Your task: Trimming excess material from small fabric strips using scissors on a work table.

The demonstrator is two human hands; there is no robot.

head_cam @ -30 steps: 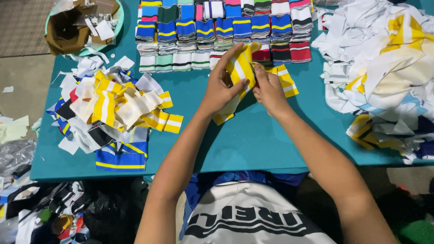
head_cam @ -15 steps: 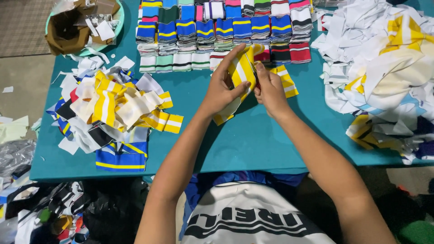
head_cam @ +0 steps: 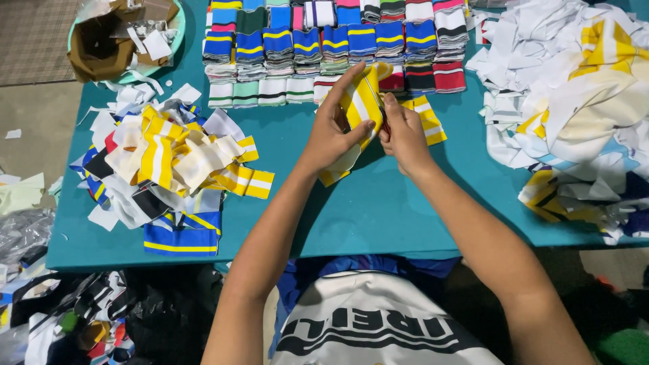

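Yellow-and-white striped knit strip (head_cam: pixel 359 101) sits pinched in both hands over the teal table (head_cam: pixel 351 203): left hand (head_cam: pixel 331 132) clamps it taut, right hand (head_cam: pixel 405 132) grips the edge, stacked strips (head_cam: pixel 324 47) just beyond.

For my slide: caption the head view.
Two hands, left and right, hold a yellow-and-white striped strip over a teal table.

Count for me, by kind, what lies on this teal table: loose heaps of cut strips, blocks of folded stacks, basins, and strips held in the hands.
Loose heaps of cut strips: 2 (left heap, right heap)
Block of folded stacks: 1
Green basin: 1
Yellow and white strip, gripped by left hand and right hand: 1
Total: 5
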